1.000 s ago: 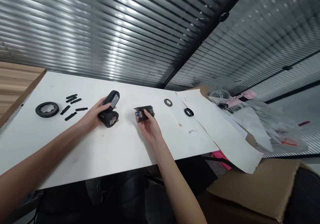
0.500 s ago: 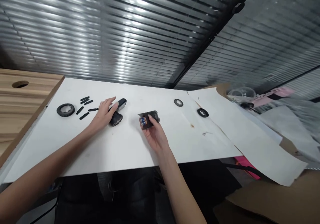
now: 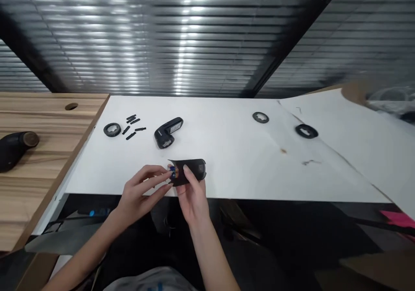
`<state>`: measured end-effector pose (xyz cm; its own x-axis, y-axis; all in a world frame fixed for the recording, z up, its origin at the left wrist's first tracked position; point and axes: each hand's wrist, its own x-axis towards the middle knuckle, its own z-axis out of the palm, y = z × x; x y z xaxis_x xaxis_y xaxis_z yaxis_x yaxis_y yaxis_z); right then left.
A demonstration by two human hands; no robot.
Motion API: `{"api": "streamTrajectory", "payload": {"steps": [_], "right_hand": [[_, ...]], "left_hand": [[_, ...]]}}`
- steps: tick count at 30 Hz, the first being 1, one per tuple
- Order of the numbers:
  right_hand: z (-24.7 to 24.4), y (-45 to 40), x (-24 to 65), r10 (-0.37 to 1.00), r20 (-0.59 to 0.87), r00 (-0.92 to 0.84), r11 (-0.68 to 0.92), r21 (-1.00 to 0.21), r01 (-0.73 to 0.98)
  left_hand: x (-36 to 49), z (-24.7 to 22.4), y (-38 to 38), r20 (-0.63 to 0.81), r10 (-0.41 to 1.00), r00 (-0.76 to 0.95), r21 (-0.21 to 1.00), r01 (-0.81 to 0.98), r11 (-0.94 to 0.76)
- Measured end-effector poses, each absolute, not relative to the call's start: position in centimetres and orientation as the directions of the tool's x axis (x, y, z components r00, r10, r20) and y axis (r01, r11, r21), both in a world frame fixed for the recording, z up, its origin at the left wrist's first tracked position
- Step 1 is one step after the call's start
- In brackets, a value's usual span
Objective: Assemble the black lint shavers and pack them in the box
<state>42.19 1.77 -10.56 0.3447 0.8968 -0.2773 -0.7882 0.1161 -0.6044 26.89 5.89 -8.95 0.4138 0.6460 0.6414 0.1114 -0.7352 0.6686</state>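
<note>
My right hand [image 3: 193, 198] holds a curved black plastic shell [image 3: 189, 172] from below, thumb on its outer face. My left hand [image 3: 142, 191] reaches its left end, and the fingertips pinch there around small blue parts [image 3: 172, 171]. On the white sheet [image 3: 233, 170] lies a black L-shaped handheld device [image 3: 168, 132], untouched. Farther left are a black ring [image 3: 112, 129] and several short black strips [image 3: 131, 126]. Two flat black rings [image 3: 260, 117] [image 3: 306, 131] lie to the right.
A dark cylindrical object [image 3: 16, 149] lies on the wooden tabletop [image 3: 48, 187] left of the sheet. Torn cardboard and clear plastic [image 3: 389, 96] sit at the far right. A ribbed metal wall stands behind, and a dark drop lies below the sheet's front edge.
My left hand has let go of the L-shaped device, now lying on the sheet, and moved to the shell's left end. The view has turned left, bringing the dark cylinder into sight.
</note>
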Motion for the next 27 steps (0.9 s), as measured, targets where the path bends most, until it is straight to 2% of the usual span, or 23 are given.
{"api": "streamTrajectory", "payload": {"steps": [5,8,10,13,15,19,23,27], "right_hand": [[-11.5,-0.8,38.1,0.914,-0.346,0.214,0.016,-0.496,-0.868],[-11.9,-1.6,36.6,0.921,-0.342,0.184,-0.009,-0.493,-0.870],[-12.4,-2.0,36.5,0.930,-0.313,0.194,-0.013,-0.554,-0.832],[-13.4,-2.3,37.7,0.944,-0.241,0.226,-0.013,-0.711,-0.703],[-13.9,-2.5,39.0,0.965,-0.213,0.151,-0.073,-0.778,-0.625],[-14.1,-2.8,40.8,0.978,-0.191,-0.090,-0.210,-0.854,-0.476],[-13.6,-3.2,40.7,0.988,-0.134,-0.083,-0.156,-0.907,-0.392],[-13.3,-4.1,40.4,0.988,-0.080,-0.133,-0.122,-0.929,-0.348]], "left_hand": [[25.1,-11.1,1.5,0.617,0.730,0.293,0.689,0.246,-0.681],[24.2,-11.2,0.2,0.644,0.711,0.282,0.625,0.344,-0.701],[23.5,-11.1,-0.1,0.667,0.682,0.300,0.566,0.390,-0.726],[22.2,-10.4,0.1,0.658,0.635,0.404,0.517,0.372,-0.771],[21.5,-9.8,0.1,0.634,0.624,0.457,0.514,0.353,-0.782],[20.6,-8.4,0.1,0.515,0.670,0.535,0.617,0.311,-0.723],[20.5,-7.5,0.4,0.337,0.717,0.610,0.741,0.298,-0.602],[20.5,-7.2,0.6,0.401,0.629,0.666,0.690,0.233,-0.686]]}}
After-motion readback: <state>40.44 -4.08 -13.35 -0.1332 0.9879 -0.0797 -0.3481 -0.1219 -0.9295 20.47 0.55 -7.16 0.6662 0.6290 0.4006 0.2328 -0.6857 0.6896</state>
